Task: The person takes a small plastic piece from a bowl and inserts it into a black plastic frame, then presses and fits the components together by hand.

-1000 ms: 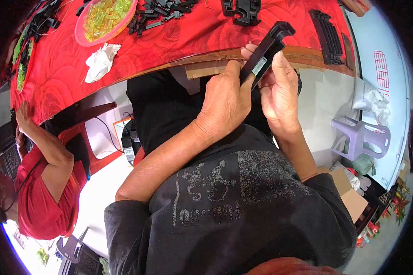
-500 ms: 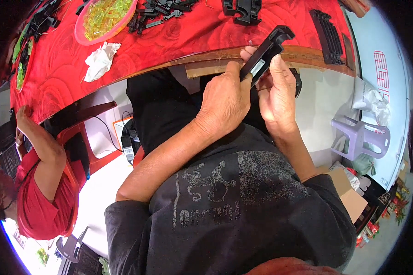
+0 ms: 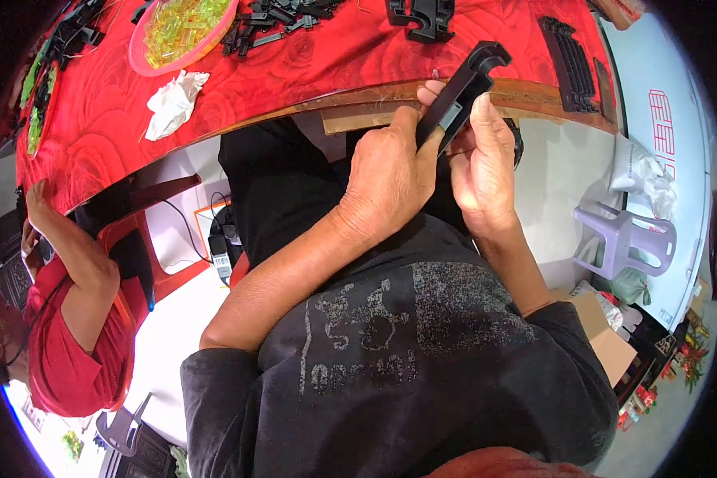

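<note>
A long black plastic part with a curved, hooked upper end is held at a slant over the near table edge. My left hand is closed round its lower end, thumb and fingers pressed to it. My right hand grips the part from the other side, its thumb up near the hooked end and other fingertips showing behind. A small pale strip sits in the face of the part between my hands. The lower tip is hidden by my fingers.
The red-clothed table bears a pink bowl of yellow translucent pieces, loose black parts, a crumpled tissue, a black bracket and stacked black strips. A person in red sits at left; a purple stool stands at right.
The black part has turned slightly in my hands, and its pale strip looks darker and less bright. Both my hands stay in nearly the same place.
</note>
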Available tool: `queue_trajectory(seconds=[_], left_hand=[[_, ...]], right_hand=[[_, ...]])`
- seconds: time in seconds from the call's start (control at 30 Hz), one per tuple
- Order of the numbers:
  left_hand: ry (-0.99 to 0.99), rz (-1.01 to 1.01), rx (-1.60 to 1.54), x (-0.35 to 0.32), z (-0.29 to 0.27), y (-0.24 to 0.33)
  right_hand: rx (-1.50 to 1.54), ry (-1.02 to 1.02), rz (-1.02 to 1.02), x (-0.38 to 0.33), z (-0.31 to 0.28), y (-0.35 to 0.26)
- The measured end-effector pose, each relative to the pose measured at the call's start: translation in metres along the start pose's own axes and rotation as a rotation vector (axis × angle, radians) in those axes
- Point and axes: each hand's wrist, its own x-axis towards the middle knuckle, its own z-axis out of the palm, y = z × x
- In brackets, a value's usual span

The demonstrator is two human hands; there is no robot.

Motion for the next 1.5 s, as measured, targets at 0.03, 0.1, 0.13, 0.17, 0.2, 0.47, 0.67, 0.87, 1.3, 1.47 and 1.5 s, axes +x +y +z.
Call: queue_trajectory(seconds=[0.03, 0.1, 0.13, 0.17, 0.2, 0.47, 0.67, 0.87, 1.3, 1.47, 1.5], left_hand=[[-0.013, -0.019, 0.000, 0.000, -0.001, 0.000], [-0.002, -0.014, 0.016, -0.001, 0.001, -0.001], [0.009, -0.009, 0.032, -0.001, 0.002, -0.002], [0.009, -0.010, 0.032, -0.001, 0.002, -0.002], [-0.009, -0.017, 0.062, -0.001, 0.002, -0.002], [-0.094, -0.042, 0.040, 0.003, -0.007, 0.002], [-0.132, -0.048, -0.070, 0.002, -0.012, 0.008], [-0.104, 0.013, -0.071, -0.001, -0.012, 0.003], [-0.014, 0.132, -0.032, -0.001, -0.013, 0.004], [-0.006, 0.126, -0.031, 0.000, -0.010, 0.003], [0.005, 0.136, -0.027, 0.000, -0.011, 0.003]], right_hand=[[0.009, 0.004, 0.012, 0.000, 0.000, 0.000], [0.000, 0.009, 0.007, 0.000, 0.000, 0.001], [-0.010, 0.014, 0.001, 0.000, 0.000, 0.001], [-0.009, 0.015, 0.002, 0.000, 0.000, 0.002], [-0.002, 0.019, 0.007, 0.000, 0.000, 0.003], [-0.061, -0.012, 0.076, 0.001, -0.006, 0.001], [0.002, 0.014, 0.070, 0.004, -0.005, -0.005], [-0.032, 0.060, 0.059, 0.007, -0.006, -0.007], [-0.024, 0.036, -0.002, 0.007, -0.006, -0.008], [-0.034, 0.031, -0.014, 0.007, -0.006, -0.007], [-0.027, 0.031, -0.013, 0.006, -0.005, -0.007]])
